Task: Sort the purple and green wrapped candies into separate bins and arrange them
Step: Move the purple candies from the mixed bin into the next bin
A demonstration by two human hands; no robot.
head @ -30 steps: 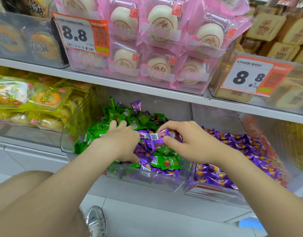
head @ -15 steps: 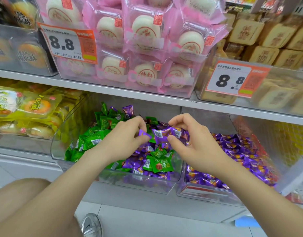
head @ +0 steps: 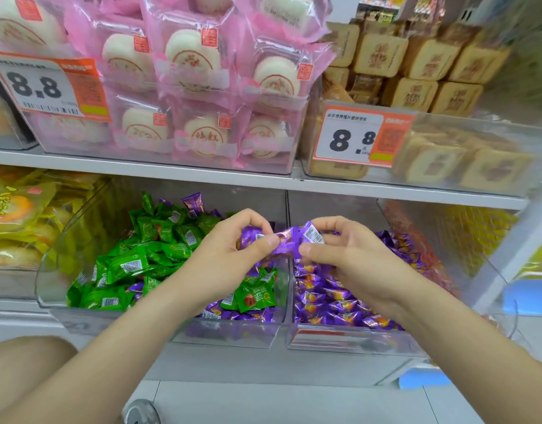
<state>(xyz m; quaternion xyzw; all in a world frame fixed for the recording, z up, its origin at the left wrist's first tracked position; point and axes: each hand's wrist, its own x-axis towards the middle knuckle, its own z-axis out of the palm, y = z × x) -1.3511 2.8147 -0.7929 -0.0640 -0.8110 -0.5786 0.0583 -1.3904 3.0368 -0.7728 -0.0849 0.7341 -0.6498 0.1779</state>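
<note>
Two-handed. Ignored green candies (head: 132, 264) heaped in the mixed bin (head: 49, 289), below and left of the fingers (head: 245, 221). Pinched a bunch of purple candies (head: 289, 240) between left hand (head: 220, 258) and right hand (head: 352, 258), thumbs pressed against curled fingers. Held long axis left-to-right, ends toward each palm, likely for dropping into the purple bin (head: 349, 338), below right.
</note>
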